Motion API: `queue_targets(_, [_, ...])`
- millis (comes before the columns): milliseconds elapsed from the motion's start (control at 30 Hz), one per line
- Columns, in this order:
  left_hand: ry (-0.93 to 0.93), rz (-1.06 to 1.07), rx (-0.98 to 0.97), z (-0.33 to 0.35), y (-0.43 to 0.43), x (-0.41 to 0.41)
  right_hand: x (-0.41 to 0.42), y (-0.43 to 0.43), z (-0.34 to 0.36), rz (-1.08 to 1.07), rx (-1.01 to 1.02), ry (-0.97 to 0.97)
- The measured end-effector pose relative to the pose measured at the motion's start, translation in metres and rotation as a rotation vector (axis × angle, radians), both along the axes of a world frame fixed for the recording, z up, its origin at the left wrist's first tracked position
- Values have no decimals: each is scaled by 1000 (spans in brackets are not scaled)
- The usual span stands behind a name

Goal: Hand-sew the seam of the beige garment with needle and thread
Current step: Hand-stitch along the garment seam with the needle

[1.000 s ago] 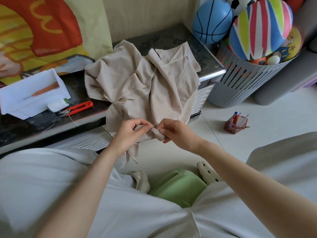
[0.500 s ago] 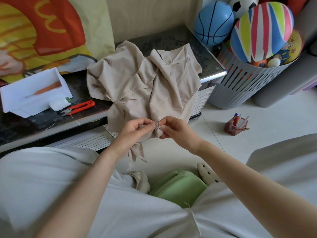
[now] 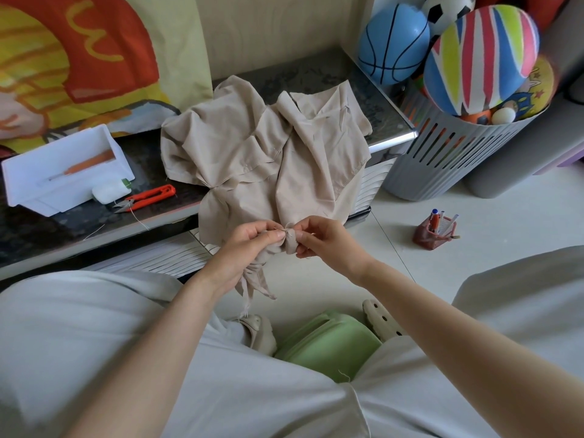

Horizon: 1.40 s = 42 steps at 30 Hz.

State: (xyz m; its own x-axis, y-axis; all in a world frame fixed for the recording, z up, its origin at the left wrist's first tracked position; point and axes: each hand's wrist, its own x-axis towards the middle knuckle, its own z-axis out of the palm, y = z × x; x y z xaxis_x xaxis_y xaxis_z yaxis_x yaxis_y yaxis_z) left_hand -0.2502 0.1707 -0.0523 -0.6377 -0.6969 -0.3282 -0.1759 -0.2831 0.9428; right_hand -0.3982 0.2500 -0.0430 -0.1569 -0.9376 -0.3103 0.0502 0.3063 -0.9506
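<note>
The beige garment (image 3: 271, 153) lies crumpled on the dark bench (image 3: 47, 229), and its lower part hangs over the front edge. Both hands hold a small bunched fold of this hanging part. The grip of the left hand (image 3: 243, 248) pinches the fold from one side, and the right hand (image 3: 328, 241) pinches it from the other. A thin glint at the fingertips is perhaps the needle (image 3: 279, 229). Red snips (image 3: 148, 197) lie on the bench.
</note>
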Motion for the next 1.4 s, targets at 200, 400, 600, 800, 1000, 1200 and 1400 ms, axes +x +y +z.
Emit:
queue_targets(200, [36, 6, 14, 0, -1, 1, 1, 0, 2, -29, -17, -14])
queue_targets(400, [-53, 1, -33, -1, 2, -1, 4, 0, 0, -62, -49, 191])
queue_targets(600, [-83, 49, -56, -2, 2, -1, 4, 1, 2, -78, -246, 555])
queue_targets(800, [-59, 34, -34, 1, 4, -2, 9, -1, 2, -20, -267, 681])
queue_targets(1000, [-75, 51, -49, 3, 4, -2, 13, 0, 9, -70, -295, 458])
queue_targets(1200, [-95, 136, -39, 6, 7, -4, 18, -4, 21, -239, -294, -44])
queue_targets(1400, [-106, 210, -119, 3, 3, -2, 10, 4, 10, -310, -56, 248])
